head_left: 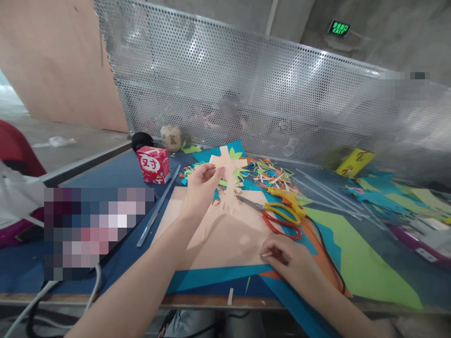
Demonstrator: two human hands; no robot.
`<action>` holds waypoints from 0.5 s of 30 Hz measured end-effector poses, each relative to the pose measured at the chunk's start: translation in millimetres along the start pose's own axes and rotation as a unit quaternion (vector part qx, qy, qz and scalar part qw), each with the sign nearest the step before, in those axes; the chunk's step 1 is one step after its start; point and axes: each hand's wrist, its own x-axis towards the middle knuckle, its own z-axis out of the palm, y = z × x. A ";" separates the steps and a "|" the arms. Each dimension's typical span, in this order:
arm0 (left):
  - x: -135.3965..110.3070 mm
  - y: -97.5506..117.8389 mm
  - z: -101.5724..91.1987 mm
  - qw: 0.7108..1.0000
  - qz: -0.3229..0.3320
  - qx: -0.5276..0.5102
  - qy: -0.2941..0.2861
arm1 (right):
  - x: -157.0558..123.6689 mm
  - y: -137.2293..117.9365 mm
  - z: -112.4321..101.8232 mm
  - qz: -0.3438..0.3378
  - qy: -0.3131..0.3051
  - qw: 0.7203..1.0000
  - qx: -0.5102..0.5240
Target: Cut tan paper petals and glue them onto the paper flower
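My left hand (204, 180) is closed in a pinch at the left side of a peach paper cut-out (230, 176) with a fringed lower end. Green leaf-shaped paper pieces (235, 154) show against the cut-out. Low on the right, my right hand (287, 258) has its fingertips pressed together over the edge of a large peach sheet (214, 239); a tiny pale bit shows at the tips, too small to name. Between the hands lie scissors (282, 213) with yellow and red handles, blades slightly parted, beside a yellow glue gun (289, 202) with a black cord.
Paper scraps (269, 173) heap behind the sheet, before a perforated metal screen (211, 84). Clear sticks (158, 206) lie left and right. A red box (153, 164), a jar (171, 137) and a blurred-out device (102, 230) stand left. Green paper (362, 258) spreads right.
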 end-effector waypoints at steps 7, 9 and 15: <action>-0.6 0.1 -2.3 1.000 -0.003 0.021 0.004 | -3.5 0.3 1.2 0.000 -0.005 1.000 -0.026; -0.8 1.2 -2.5 1.000 -0.004 0.029 0.010 | -3.8 -3.4 -5.0 0.005 -0.028 0.999 -0.023; -3.0 3.4 -0.6 0.999 -0.012 0.051 0.011 | 61.4 7.0 -59.1 -0.017 0.071 0.989 -0.131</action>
